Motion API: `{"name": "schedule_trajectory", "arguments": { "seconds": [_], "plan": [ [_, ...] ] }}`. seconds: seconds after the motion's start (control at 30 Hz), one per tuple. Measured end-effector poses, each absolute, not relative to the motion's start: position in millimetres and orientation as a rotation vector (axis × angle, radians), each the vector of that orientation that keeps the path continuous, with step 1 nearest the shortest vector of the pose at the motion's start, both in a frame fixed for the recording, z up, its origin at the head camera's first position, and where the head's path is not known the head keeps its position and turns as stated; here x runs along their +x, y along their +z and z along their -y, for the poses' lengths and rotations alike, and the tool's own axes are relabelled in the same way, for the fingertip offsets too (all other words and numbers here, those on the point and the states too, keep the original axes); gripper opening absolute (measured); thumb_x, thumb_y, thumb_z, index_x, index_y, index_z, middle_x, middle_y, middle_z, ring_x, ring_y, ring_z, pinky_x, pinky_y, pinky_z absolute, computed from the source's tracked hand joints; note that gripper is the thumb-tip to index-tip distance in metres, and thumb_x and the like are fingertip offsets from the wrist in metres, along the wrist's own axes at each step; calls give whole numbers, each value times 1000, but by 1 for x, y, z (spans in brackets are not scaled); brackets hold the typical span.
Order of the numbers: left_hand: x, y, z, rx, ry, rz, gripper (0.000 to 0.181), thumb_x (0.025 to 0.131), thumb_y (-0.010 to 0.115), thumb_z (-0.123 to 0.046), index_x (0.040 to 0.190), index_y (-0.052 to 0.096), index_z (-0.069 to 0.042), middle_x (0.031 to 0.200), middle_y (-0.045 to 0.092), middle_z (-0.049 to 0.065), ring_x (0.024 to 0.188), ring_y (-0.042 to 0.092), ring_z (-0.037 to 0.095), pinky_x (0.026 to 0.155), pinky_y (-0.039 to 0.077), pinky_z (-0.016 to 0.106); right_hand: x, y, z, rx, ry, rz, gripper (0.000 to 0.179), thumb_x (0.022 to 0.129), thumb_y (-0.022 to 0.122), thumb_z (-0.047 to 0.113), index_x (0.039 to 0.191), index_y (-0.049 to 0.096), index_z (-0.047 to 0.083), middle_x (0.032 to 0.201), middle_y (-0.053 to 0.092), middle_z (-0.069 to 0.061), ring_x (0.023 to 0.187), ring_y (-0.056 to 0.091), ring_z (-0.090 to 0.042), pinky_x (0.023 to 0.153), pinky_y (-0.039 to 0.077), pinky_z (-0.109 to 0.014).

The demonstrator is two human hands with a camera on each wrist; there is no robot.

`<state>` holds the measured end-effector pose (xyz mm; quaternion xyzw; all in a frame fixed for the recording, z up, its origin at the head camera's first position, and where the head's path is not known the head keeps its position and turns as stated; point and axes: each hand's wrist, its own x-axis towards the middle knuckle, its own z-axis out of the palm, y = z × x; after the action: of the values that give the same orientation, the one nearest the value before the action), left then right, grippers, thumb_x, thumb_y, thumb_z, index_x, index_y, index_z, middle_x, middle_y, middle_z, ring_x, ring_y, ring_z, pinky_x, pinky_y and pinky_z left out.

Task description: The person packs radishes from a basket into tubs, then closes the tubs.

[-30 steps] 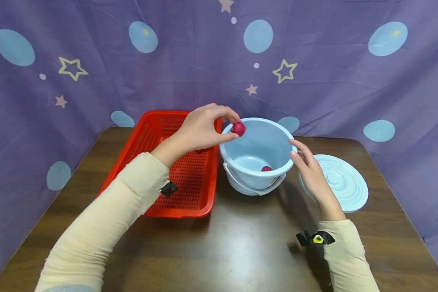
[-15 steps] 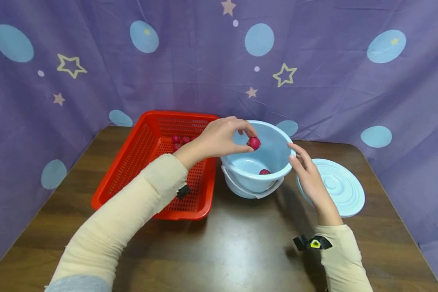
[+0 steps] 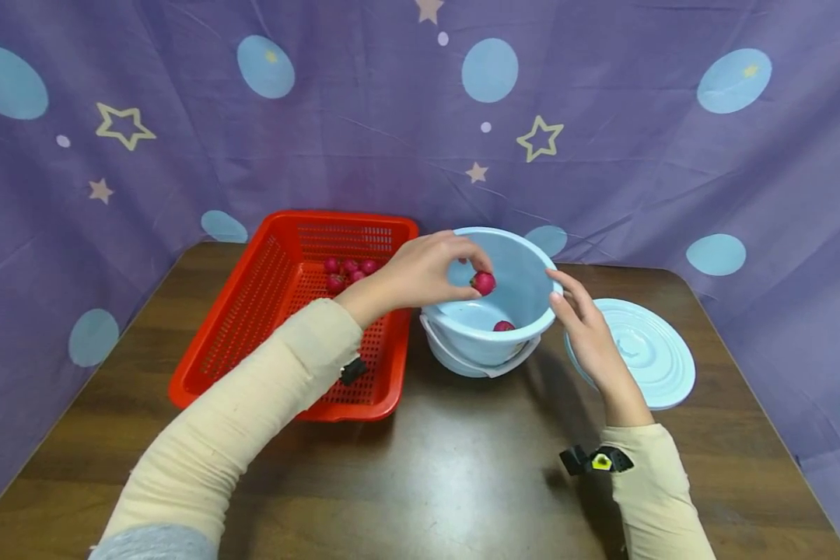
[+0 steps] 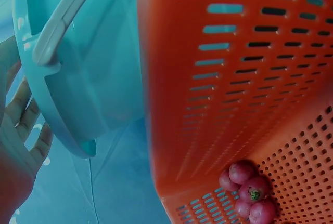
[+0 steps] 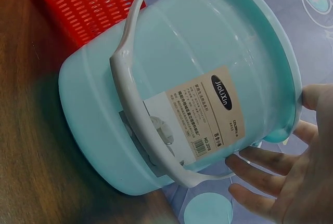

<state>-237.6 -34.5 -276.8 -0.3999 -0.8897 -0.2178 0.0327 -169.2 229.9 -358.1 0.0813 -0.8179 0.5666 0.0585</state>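
My left hand (image 3: 437, 268) pinches a red radish (image 3: 484, 283) between thumb and fingertips, over the opening of the light blue bucket (image 3: 493, 355). Inside the bucket, another radish (image 3: 504, 326) lies on the bottom. My right hand (image 3: 589, 330) holds the bucket's right rim; in the right wrist view its thumb is at the rim and other fingers lie along the outer wall. Several radishes (image 4: 252, 190) sit at the far end of the red slotted basket (image 3: 231, 330), left of the bucket. The left fingertips and the held radish are out of the left wrist view.
A light blue lid (image 3: 649, 354) lies flat on the brown wooden table (image 3: 462, 467), right of the bucket. The bucket's pale handle (image 5: 135, 107) hangs down at the front. Behind the table hangs a purple curtain (image 3: 364, 109) with stars and ovals.
My left hand has moved right and slightly down with the radish, from the bucket's left rim to over its opening. The basket's radishes have come into sight. The right hand stays at the rim.
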Motion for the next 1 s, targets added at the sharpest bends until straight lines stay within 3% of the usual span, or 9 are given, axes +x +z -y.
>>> {"name": "schedule_trajectory", "arguments": {
  "seconds": [0.57, 0.8, 1.0],
  "plan": [
    [-249, -264, 91, -1025, -901, 2779, 30, 87, 78, -27, 115, 72, -20, 107, 65, -7, 99, 54, 13, 81, 45, 33, -170, -356, -231, 264, 1752, 2463, 49, 106, 46, 32, 151, 40, 16, 139, 50, -24, 129, 46, -30, 108, 32, -49],
    [-261, -283, 124, -883, -967, 2834, 26, 89, 76, -23, 114, 71, -16, 103, 66, -2, 96, 58, 15, 87, 46, 37, -170, -356, -231, 267, 1764, 2458, 49, 106, 46, 31, 152, 40, 15, 140, 48, -25, 129, 46, -32, 109, 31, -51],
    [-272, -305, 147, -771, -982, 2894, 27, 89, 76, -21, 114, 70, -13, 111, 68, 4, 103, 59, 19, 94, 45, 42, -169, -356, -231, 259, 1766, 2469, 50, 106, 46, 32, 152, 39, 16, 140, 48, -24, 129, 45, -31, 109, 31, -51]
  ]
}}
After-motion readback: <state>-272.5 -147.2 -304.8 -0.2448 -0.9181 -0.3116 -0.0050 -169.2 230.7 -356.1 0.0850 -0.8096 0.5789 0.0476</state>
